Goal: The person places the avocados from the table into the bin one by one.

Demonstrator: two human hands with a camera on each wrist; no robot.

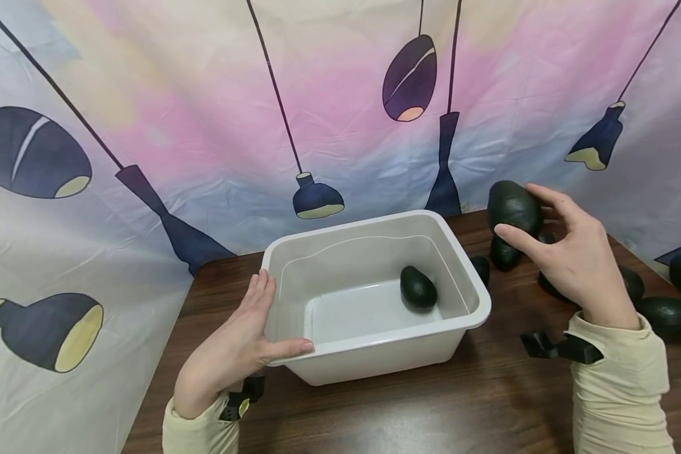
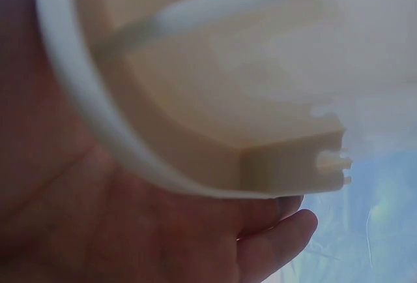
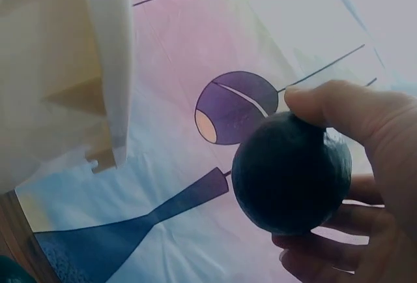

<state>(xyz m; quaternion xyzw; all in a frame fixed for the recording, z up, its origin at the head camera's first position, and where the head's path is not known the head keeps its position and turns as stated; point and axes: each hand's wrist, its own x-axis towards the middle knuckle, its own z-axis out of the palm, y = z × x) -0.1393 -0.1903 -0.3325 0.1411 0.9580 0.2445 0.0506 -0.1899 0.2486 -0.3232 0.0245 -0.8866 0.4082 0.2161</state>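
Fingers and thumb of our right hand [image 1: 573, 265] curl round a dark green, egg-shaped avocado [image 1: 513, 207], which we hold raised in the air just beyond the right end of the white rectangular plastic tub [image 1: 295, 252] and above the loose dark avocados [image 1: 666, 315] lying on the brown wooden table [image 1: 431, 403]. Our left hand [image 1: 235, 350] lies with straight fingers flat against the tub's left wall and the thumb along its near rim, grasping nothing, while a second dark avocado [image 1: 418, 287] rests on the tub's floor toward its right side. Behind the table hangs a pastel cloth backdrop printed with dark blue lamps [image 1: 215, 126].
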